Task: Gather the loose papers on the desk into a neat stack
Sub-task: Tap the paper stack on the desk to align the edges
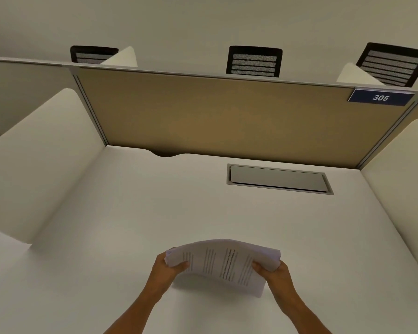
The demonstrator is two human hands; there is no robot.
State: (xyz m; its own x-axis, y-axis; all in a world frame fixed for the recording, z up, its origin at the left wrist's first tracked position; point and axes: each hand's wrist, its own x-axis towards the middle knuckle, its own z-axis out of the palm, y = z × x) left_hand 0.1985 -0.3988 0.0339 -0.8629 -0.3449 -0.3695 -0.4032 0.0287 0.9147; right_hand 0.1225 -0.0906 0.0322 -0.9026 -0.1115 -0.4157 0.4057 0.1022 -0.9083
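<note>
A bundle of white printed papers [221, 265] is held just above the white desk [130, 213], bowed upward in the middle. My left hand [165, 268] grips its left edge, thumb on top. My right hand [274, 272] grips its right edge the same way. The sheets lie roughly together, with the near right corner hanging down toward the desk. No other loose sheets show on the desk.
A metal cable hatch [279, 178] is set into the desk at the back right. A tan partition [227, 116] with a blue "305" sign [380, 97] closes the back; white side dividers [39, 160] flank the desk. Black chairs [253, 61] stand beyond.
</note>
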